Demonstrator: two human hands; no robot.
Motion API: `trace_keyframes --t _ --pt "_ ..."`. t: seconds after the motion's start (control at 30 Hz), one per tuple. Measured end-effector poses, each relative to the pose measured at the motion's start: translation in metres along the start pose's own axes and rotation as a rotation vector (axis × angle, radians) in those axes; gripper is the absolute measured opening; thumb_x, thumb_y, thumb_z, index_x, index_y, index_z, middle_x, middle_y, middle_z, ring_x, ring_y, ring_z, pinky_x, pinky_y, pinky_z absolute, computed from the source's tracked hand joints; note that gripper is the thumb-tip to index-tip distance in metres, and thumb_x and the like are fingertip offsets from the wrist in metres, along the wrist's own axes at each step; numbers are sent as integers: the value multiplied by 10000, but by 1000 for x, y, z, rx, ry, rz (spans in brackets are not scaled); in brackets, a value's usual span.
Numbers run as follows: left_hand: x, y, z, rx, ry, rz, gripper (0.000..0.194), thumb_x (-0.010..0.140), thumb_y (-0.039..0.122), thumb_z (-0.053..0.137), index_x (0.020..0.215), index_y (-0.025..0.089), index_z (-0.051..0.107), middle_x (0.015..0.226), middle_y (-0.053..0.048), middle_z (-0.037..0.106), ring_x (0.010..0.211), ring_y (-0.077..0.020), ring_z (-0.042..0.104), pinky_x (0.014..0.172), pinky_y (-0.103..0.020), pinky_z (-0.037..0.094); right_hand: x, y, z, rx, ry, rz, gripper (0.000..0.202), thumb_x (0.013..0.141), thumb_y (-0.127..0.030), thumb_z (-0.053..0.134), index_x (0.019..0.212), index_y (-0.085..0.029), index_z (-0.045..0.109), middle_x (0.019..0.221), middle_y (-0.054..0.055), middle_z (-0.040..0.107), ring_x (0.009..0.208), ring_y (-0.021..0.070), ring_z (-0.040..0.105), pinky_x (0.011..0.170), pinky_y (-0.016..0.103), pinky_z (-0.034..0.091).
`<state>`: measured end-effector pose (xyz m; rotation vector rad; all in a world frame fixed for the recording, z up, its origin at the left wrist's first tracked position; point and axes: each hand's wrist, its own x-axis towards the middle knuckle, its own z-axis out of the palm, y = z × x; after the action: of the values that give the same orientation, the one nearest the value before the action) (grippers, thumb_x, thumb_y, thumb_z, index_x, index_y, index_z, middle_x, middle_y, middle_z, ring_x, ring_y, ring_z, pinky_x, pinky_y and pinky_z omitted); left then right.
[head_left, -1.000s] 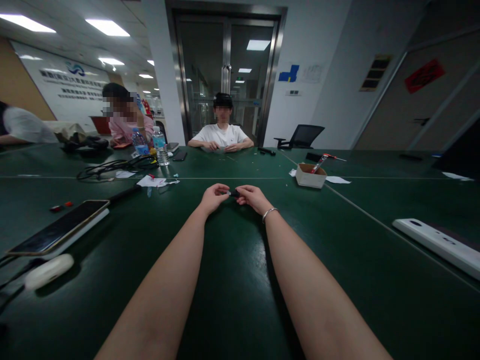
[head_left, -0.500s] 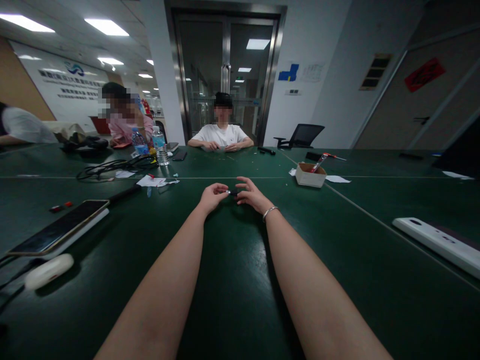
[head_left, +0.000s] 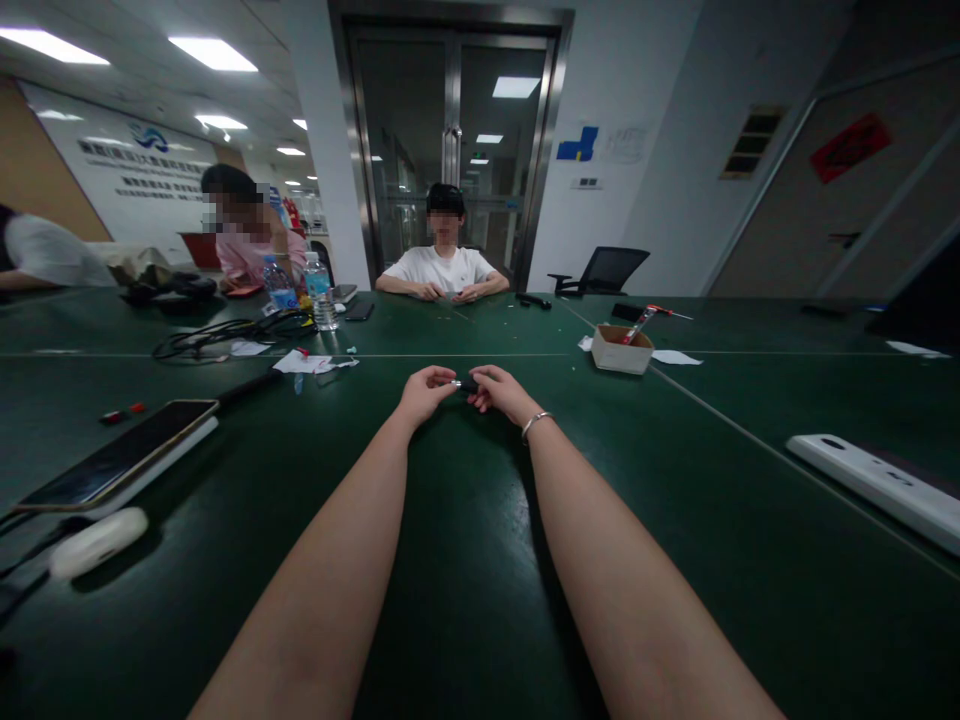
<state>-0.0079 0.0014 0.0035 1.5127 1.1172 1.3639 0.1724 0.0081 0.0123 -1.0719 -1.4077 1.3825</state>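
Observation:
Over the middle of the green table [head_left: 457,560], a small black piece with a silver end [head_left: 466,384] spans the gap between my hands. It is too small to tell its exact kind. My left hand [head_left: 429,392] pinches the silver end between thumb and fingers. On the other side, the fingers of my right hand [head_left: 504,392] are closed round the black end and partly hide it. A silver bangle [head_left: 536,427] circles my right wrist.
A small box [head_left: 621,352] holding a red-handled tool stands right of my hands. On the left lie papers [head_left: 304,363], black cables [head_left: 232,335], a phone [head_left: 120,455] and a white oval case [head_left: 99,543]. A white power strip [head_left: 877,485] lies at right. A person [head_left: 444,268] sits opposite.
My right hand's fingers, spread around the black end before, have closed onto it. My left hand has stayed in place on the silver end.

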Motion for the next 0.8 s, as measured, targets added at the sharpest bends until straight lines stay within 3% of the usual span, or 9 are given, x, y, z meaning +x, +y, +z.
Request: trace_keyframes --t 0.1,0.27,0.4,0.57,0.6,0.7,0.8 --pt "0 -1 0 -10 15 -9 285 571 237 787 821 153 679 851 -73 683 788 -179 619 844 -382 469 -3 -2 0 91 -3 -79 505 785 -85 609 1210 -280 418 875 -34 602 486 62 618 451 180 535" --pt "1 -3 0 -27 7 -6 289 582 246 779 837 153 679 853 -66 681 795 -172 615 837 -366 474 -3 -4 2 0 -1 55 222 885 -216 553 1095 -170 499 732 24 625 441 79 584 390 156 484" --pt "2 -4 -1 -14 19 -6 277 593 235 775 840 151 680 855 -65 682 786 -165 615 838 -363 476 -4 -4 1 72 2 -64 518 774 -93 622 1214 -284 426 944 -6 631 539 84 645 457 183 538" --pt "2 -3 -1 -12 19 -1 255 614 211 760 847 145 681 853 -67 683 787 -165 621 846 -369 480 -4 -5 1 23 -25 43 193 908 -239 523 1083 -162 495 685 12 611 458 86 595 410 160 497" --pt "1 -3 -1 -13 18 -2 252 614 205 758 846 143 680 851 -67 683 789 -166 623 850 -372 480 -4 -5 1 6 -26 26 199 889 -199 540 1082 -169 499 695 5 611 451 80 589 400 155 488" --pt "1 -1 0 -16 25 -10 246 611 196 757 838 141 678 844 -68 683 794 -171 627 863 -381 477 -4 -5 1 79 -10 -58 469 798 -71 585 1198 -260 429 824 -33 611 492 78 626 440 177 523" --pt "0 1 1 -26 31 -19 243 608 193 756 831 140 674 835 -66 678 791 -170 627 861 -379 478 -3 -4 1 81 10 6 302 862 -151 559 1141 -205 458 747 -15 613 468 90 620 440 184 520"
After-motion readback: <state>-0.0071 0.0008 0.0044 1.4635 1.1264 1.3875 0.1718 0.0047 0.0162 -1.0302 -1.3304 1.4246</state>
